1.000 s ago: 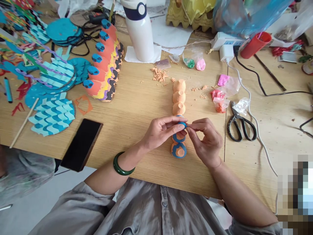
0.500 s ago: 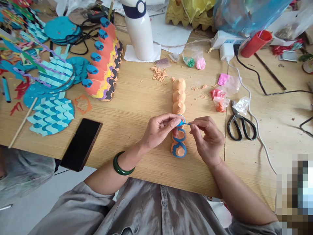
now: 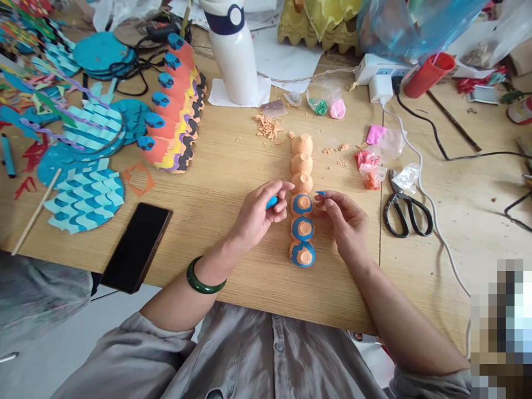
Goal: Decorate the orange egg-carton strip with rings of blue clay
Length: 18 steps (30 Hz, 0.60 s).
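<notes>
An orange strip of egg-carton cups [image 3: 302, 183] lies lengthwise in front of me. Its three nearest bumps carry blue clay around their orange tops, while the farther bumps are plain orange. Just left of the strip, my left hand [image 3: 261, 213] has its fingers curled round a lump of blue clay [image 3: 271, 202], the index finger pointing at the strip. My right hand [image 3: 344, 219] is close on the right side, pinching a small pointed bit of blue clay [image 3: 320, 193] at the fingertips. Both hands are apart from the blue-ringed tops.
A phone [image 3: 137, 246] lies at the front left, near blue scalloped discs [image 3: 85, 197]. Farther back stand a decorated orange carton piece [image 3: 172, 111] and a white bottle [image 3: 233, 58]. Scissors [image 3: 405, 205], clay packets [image 3: 369, 166], a white cable [image 3: 421, 166] and a power strip [image 3: 380, 69] are on the right.
My hands have moved apart, and the thin blue strand between them has separated. A small blue bit is in my right fingers, the lump in my left. The blue-ringed bumps now show fully.
</notes>
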### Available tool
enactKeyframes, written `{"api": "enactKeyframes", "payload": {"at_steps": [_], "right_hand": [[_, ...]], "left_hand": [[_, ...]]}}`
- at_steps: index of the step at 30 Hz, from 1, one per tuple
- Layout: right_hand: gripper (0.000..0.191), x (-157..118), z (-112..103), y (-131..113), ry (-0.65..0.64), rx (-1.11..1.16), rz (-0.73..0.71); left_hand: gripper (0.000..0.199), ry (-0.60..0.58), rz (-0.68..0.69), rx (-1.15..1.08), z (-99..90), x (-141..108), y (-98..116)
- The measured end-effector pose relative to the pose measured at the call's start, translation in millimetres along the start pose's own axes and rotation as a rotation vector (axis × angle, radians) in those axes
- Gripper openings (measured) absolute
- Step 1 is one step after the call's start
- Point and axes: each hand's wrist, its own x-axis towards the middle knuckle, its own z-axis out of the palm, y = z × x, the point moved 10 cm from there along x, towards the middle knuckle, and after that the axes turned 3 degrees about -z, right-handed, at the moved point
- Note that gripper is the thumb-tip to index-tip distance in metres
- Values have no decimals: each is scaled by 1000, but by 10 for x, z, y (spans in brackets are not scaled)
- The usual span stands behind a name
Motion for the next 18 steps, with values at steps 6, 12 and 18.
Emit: {"api": "enactKeyframes", "payload": {"at_steps": [6, 12, 18], "right_hand": [[26, 4, 39, -24, -51, -80, -41], [26, -7, 95, -20, -93, -21, -53], [25, -70, 128, -89, -91, -12, -120]], "left_hand": [[30, 67, 51, 173, -102, -13, 29], [29, 150, 159, 639, -281, 41, 37], [32, 6, -116, 353, -159, 49, -221]]}}
